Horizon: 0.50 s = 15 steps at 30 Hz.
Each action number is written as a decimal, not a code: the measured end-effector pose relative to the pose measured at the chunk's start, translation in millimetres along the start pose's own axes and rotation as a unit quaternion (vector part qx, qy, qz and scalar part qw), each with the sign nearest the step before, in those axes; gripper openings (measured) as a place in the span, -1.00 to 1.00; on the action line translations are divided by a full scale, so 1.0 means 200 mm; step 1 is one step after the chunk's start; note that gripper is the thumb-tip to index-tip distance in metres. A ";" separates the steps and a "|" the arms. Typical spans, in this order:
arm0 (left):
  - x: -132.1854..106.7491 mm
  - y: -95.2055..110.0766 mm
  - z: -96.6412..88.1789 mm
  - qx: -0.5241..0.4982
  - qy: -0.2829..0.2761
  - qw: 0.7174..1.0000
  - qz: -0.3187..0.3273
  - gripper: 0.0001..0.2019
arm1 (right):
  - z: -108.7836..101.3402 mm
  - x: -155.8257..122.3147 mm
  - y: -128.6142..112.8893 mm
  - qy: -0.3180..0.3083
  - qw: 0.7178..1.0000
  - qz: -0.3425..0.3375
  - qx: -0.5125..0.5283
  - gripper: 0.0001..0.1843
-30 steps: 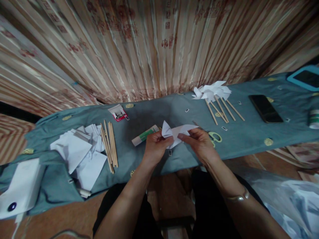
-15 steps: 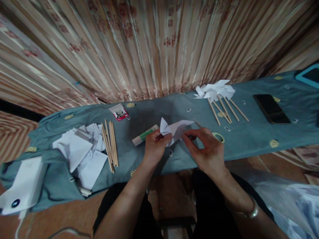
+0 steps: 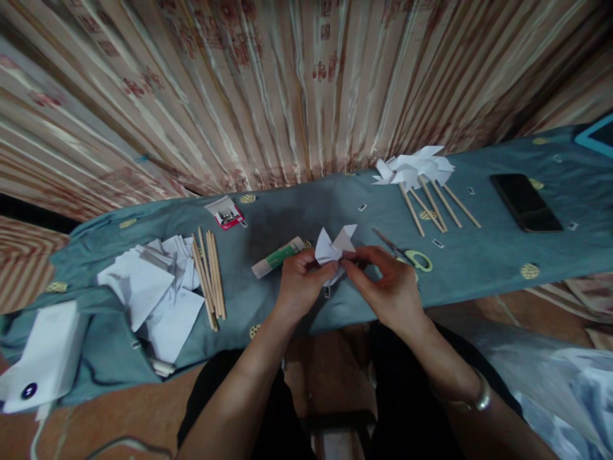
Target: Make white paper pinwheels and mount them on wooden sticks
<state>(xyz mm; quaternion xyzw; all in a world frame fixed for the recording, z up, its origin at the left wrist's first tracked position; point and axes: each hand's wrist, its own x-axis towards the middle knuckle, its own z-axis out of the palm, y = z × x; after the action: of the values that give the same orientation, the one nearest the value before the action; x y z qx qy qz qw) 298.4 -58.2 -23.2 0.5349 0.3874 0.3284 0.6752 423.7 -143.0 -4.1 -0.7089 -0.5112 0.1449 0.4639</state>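
A small folded white paper piece (image 3: 334,248) with pointed flaps is held up over the front of the blue-grey cloth (image 3: 479,255). My left hand (image 3: 299,287) pinches it from the left with closed fingers. My right hand (image 3: 387,287) pinches its right side, fingers curled toward the paper's middle. A green and white glue stick (image 3: 278,257) lies just left of my left hand. Scissors with yellow-green handles (image 3: 407,253) lie just right of my right hand.
Loose white paper sheets (image 3: 153,294) and a bundle of wooden sticks (image 3: 209,278) lie at the left. Finished paper pinwheels on sticks (image 3: 421,182) lie at the back right, beside a black phone (image 3: 525,202). A small packet of pins (image 3: 225,213) and a white box (image 3: 45,354) are also there.
The long right flap of the paper has been folded in toward the middle. My right hand moved left along it, and the paper now looks smaller and more compact.
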 end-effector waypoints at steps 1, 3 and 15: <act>0.00 0.00 0.00 0.019 -0.002 1.000 0.011 -0.87 | 0.00 0.00 0.01 -0.005 1.000 0.013 0.015 -0.91; 0.00 -0.01 -0.01 0.061 -0.004 0.998 0.034 -0.90 | 0.00 0.01 0.02 -0.016 0.998 0.040 0.050 -0.92; 0.00 0.03 -0.02 0.172 -0.039 0.979 0.101 -0.93 | -0.01 0.05 0.08 -0.060 0.985 0.064 0.147 -0.94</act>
<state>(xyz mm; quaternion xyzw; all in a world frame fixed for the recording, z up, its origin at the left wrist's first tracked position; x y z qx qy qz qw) 293.8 -54.7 -17.4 0.6919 0.3551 0.3020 0.5514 439.8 -136.5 -13.0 -0.6544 -0.4646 0.2903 0.5212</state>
